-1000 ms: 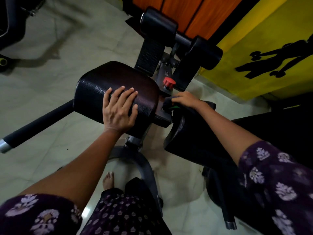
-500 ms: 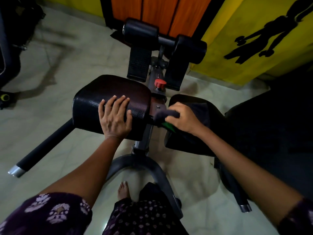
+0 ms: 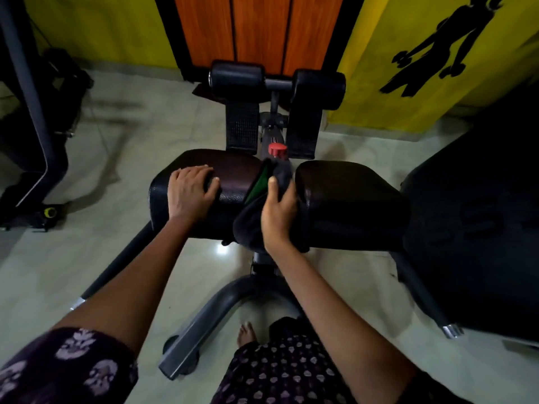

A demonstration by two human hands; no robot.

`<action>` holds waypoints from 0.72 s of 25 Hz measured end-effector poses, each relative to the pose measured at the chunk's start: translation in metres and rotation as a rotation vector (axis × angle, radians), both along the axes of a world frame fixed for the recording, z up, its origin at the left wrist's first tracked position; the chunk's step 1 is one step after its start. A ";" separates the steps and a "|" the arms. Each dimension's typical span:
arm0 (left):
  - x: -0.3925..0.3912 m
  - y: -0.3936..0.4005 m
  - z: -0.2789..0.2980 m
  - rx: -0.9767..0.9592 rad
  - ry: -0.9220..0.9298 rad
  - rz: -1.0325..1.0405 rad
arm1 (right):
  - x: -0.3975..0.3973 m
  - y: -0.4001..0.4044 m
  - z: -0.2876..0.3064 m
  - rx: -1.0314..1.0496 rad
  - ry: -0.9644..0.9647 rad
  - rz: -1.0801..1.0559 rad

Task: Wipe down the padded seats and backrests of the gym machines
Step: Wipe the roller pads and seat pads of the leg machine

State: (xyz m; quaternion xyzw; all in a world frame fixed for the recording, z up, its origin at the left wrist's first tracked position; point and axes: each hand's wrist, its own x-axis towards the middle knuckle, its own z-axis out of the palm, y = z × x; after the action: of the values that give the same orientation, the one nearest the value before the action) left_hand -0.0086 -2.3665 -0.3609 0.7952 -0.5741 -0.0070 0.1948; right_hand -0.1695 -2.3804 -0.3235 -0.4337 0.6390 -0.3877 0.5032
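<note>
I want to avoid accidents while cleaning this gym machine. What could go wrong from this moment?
1. The right hand pushes the dark cloth into the narrow gap between the two pads; fingers or cloth could catch on the red knob or the metal frame there.
2. The left hand leans on the left pad; if that pad turns, balance may be lost.
3. A bare foot stands beside the metal base and could hit it.

The right hand came back from the far inner corner of the right pad to the gap between the two pads, drawing the cloth with it. The cloth, bunched small before, hung down over the near edge, a green patch showing. The left hand slid leftward on the left pad. The view swung to face the machine squarely.
</note>
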 end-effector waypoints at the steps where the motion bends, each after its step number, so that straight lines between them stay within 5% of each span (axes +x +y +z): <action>1: 0.001 0.002 -0.003 0.004 -0.029 0.011 | 0.006 0.000 -0.009 0.049 -0.019 0.057; 12: 0.000 0.007 -0.019 -0.159 -0.134 -0.004 | 0.041 -0.132 -0.055 0.449 0.064 0.355; 18: 0.000 0.006 -0.019 -0.182 -0.173 -0.011 | 0.017 -0.069 -0.055 0.266 -0.086 0.257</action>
State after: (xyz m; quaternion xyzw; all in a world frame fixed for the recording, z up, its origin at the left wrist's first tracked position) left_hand -0.0089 -2.3601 -0.3803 0.7687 -0.5915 0.1127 0.2156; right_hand -0.1521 -2.4492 -0.3785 -0.4245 0.6020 -0.2507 0.6281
